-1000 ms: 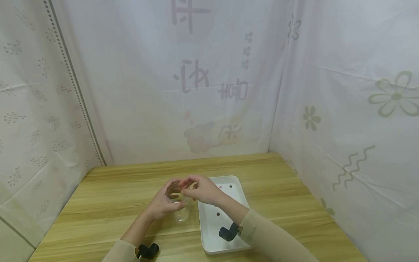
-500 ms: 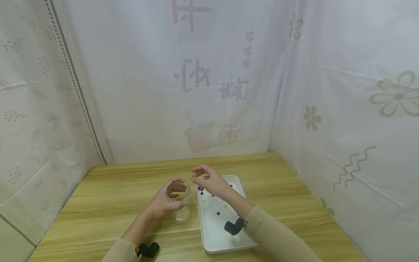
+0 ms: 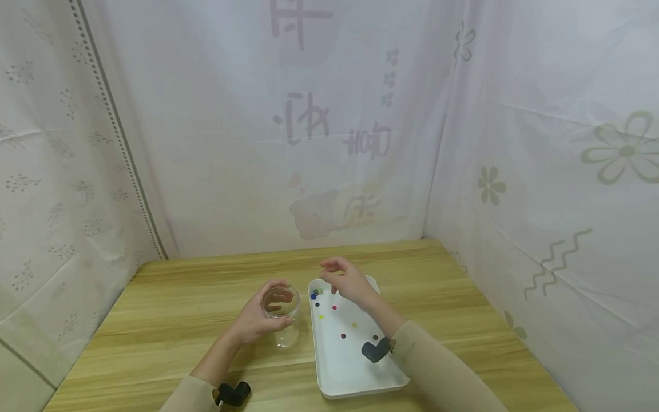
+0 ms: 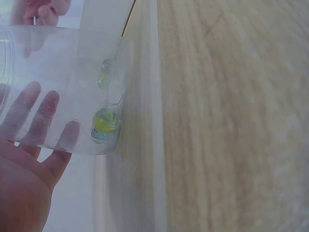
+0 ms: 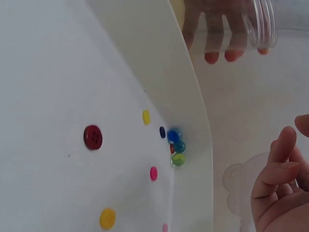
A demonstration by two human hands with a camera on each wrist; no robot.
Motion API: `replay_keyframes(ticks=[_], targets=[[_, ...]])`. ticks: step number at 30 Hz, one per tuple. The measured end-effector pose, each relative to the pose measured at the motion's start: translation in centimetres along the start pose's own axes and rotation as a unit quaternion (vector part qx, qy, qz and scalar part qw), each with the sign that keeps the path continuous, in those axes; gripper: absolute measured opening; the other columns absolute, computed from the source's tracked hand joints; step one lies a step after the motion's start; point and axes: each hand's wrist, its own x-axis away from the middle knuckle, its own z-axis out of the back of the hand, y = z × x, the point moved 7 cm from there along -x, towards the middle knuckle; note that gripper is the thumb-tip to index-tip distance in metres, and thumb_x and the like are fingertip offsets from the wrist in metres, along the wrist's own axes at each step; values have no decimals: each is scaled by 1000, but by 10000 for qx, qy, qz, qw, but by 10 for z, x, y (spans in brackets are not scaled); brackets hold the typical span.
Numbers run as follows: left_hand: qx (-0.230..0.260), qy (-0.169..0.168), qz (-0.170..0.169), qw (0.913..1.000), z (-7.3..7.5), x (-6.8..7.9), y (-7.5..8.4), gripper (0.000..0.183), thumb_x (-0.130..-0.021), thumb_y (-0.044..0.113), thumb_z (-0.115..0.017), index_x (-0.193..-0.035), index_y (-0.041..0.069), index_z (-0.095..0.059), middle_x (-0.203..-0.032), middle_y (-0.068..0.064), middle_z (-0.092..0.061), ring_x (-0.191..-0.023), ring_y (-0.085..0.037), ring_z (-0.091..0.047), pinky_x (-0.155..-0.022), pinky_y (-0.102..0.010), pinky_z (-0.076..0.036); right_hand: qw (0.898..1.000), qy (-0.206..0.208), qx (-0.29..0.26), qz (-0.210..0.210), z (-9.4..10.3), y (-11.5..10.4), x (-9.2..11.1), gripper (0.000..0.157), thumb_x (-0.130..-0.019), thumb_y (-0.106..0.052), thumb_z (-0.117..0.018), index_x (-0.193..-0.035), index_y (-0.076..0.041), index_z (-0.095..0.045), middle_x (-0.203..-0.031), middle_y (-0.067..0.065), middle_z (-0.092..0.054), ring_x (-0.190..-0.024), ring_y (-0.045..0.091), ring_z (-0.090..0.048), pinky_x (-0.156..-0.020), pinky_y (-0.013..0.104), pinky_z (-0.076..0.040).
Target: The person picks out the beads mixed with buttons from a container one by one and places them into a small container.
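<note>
My left hand (image 3: 254, 320) grips a clear jar (image 3: 286, 332) upright on the table, left of the white tray. Inside the jar, several glass marbles (image 4: 105, 121) lie at the bottom in the left wrist view. Over the tray's far end hovers my right hand (image 3: 351, 284), its fingers loosely bent and nothing visible between them. A cluster of marbles (image 5: 177, 147) sits in the tray's far left corner. Around it lie scattered buttons, among them a dark red button (image 5: 93, 137), a yellow button (image 5: 107, 219) and a pink button (image 5: 153, 173).
The shallow white tray (image 3: 337, 375) has raised walls and stands right of the jar on a wood-grain table (image 3: 206, 286). Printed curtains (image 3: 231, 171) enclose the table at the back and both sides. Each wrist carries a black camera mount (image 3: 234, 395).
My right hand has moved from the jar's mouth rightward over the tray, uncovering the marbles in its corner. The left hand and the jar have stayed in place.
</note>
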Motion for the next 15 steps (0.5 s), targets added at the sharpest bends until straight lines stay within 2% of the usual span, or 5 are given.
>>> replay_keyframes(ticks=[9, 15], targets=[[-8, 1, 10, 10000, 0, -1, -1, 80, -91, 11, -87, -156, 0, -42, -147, -32, -60, -137, -50, -59, -115, -73, -45, 9997, 162, 130, -146, 7, 11, -2, 39, -106, -29, -73, -140, -10, -69, -121, 7, -73, -72, 16, -65, -61, 25, -48], [-27, 20, 52, 10000, 0, -1, -3, 77, -91, 11, -87, -154, 6, -45, -147, -31, -60, -137, -48, -60, -115, -72, -45, 9994, 90, 251, -200, 1, 20, -6, 33, -105, -24, -73, -136, -11, -71, -113, 8, -71, -70, 16, -64, -60, 24, -48]])
